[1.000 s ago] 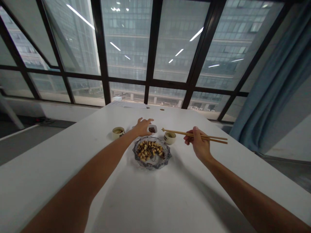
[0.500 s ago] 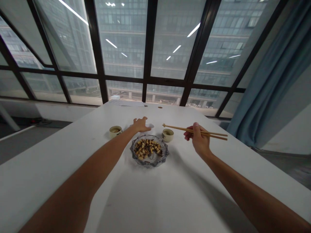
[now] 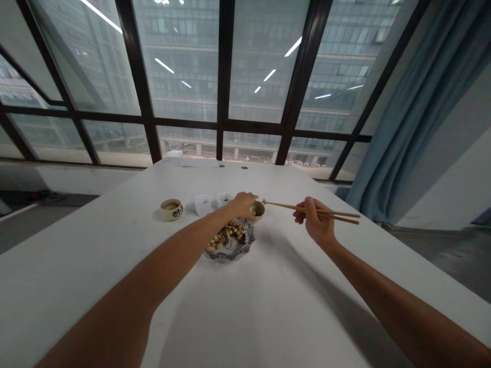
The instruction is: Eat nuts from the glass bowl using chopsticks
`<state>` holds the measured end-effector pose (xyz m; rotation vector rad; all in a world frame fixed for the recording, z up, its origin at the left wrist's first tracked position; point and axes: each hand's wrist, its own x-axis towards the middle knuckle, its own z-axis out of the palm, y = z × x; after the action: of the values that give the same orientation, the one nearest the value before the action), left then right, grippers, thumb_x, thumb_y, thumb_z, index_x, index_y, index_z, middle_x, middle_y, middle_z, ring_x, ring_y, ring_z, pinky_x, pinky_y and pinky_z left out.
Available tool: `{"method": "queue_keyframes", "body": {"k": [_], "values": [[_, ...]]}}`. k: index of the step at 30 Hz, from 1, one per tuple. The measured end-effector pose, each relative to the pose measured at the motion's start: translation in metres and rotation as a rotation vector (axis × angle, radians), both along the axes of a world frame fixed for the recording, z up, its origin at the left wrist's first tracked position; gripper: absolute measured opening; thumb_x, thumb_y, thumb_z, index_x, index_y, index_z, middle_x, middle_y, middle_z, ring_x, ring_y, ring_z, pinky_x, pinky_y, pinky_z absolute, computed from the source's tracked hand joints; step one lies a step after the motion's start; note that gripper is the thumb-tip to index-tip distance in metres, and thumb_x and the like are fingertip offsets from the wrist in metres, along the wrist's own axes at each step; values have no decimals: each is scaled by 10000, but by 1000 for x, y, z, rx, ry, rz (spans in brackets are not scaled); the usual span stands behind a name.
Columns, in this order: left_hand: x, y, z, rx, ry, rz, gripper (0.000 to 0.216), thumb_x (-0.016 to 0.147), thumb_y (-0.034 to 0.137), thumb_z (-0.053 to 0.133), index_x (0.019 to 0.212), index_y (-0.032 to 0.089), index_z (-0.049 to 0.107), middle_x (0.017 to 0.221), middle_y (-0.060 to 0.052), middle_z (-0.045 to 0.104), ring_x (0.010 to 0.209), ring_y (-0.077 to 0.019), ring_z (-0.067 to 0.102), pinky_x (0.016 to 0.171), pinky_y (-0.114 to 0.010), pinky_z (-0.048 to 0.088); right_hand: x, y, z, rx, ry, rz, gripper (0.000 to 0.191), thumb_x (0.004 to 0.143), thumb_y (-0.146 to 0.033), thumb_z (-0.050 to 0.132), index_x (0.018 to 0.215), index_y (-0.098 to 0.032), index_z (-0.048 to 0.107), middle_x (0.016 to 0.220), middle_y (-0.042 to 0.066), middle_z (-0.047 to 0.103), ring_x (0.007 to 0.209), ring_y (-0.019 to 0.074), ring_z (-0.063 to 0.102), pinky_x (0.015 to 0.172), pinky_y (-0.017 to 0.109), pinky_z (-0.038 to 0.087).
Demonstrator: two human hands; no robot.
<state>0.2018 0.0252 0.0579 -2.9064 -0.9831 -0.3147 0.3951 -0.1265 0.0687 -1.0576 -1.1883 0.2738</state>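
Observation:
My left hand (image 3: 244, 204) reaches across the glass dish of nuts (image 3: 229, 239) and closes its fingers on the rim of a small beige cup (image 3: 258, 209) just behind it. A pair of wooden chopsticks (image 3: 307, 208) is pinched in my right hand (image 3: 315, 222), and their tips point left, ending close to that cup. Two small white dishes (image 3: 210, 202) sit left of my left hand. A second beige cup (image 3: 171, 209) stands farther left.
The white table (image 3: 268, 306) runs to a far edge by the windows, where papers (image 3: 190, 162) lie. A blue curtain (image 3: 414, 112) hangs at the right. Floor drops away on both sides of the table.
My left hand has left the small white dish and moved right onto the beige cup. The right hand with the chopsticks has stayed about where it was.

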Motion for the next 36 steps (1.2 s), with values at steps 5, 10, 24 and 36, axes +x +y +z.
{"method": "queue_keyframes", "body": {"k": [5,10,24,36], "values": [[1,-4,4,42,15,-20,871,681,410,779,1432,88,476,1378,-175,607,1256,-300,582,1089,-356,396,1,5,-10,-74,-160,24,552,893,-693,558,733,-177,671,555,38,668,417,133,583,388,243,451],[-1,-4,6,-37,13,42,867,747,424,734,1480,96,408,1409,-163,601,1285,-296,576,1098,-354,397,-1,14,-9,-199,-310,46,528,879,-681,591,766,-176,691,649,68,720,527,164,658,454,253,501],[-87,1,17,58,-226,138,485,925,429,542,1352,201,545,1430,-107,599,1376,-246,489,1258,-490,103,-66,-24,42,-231,-433,259,603,865,-729,560,616,-189,663,466,25,613,360,122,534,341,216,370],[-219,-13,-17,236,-465,439,334,921,421,520,1171,236,640,1363,-93,650,1316,-268,542,1195,-504,231,-86,-1,36,-127,-889,385,557,983,-605,455,575,-235,531,512,-2,557,465,127,485,485,262,346]]}}
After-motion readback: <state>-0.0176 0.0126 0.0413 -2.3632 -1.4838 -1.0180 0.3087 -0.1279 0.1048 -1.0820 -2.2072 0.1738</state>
